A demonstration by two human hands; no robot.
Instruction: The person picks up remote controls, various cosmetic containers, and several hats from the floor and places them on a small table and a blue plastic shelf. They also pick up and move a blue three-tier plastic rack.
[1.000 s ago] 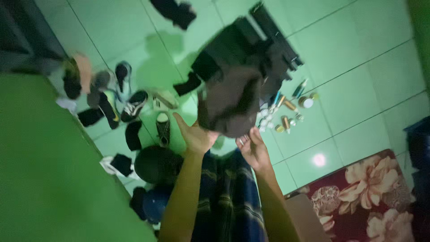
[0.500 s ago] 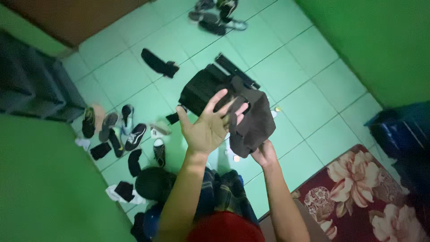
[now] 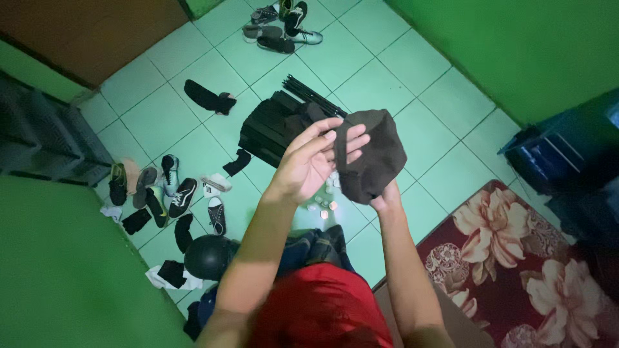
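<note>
At the centre of the frame both hands hold up a dark brown cloth [image 3: 373, 154] above the tiled floor [image 3: 400, 71]. The left hand [image 3: 309, 164] is spread, fingers fanned flat against the cloth's near side. The right hand [image 3: 385, 196] pinches its lower edge from beneath. Behind it lies a black folded bag [image 3: 274, 125]; shoes [image 3: 171, 190] cluster at left, a floral rug [image 3: 516, 258] at lower right.

Shoes [image 3: 169, 193] lie in a loose row on the pale green tiled floor [image 3: 380, 84], with more shoes [image 3: 280, 29] near the top. A black helmet [image 3: 209, 256] sits beside a floral rug [image 3: 516, 258], well apart from a dark sock [image 3: 207, 98].
</note>
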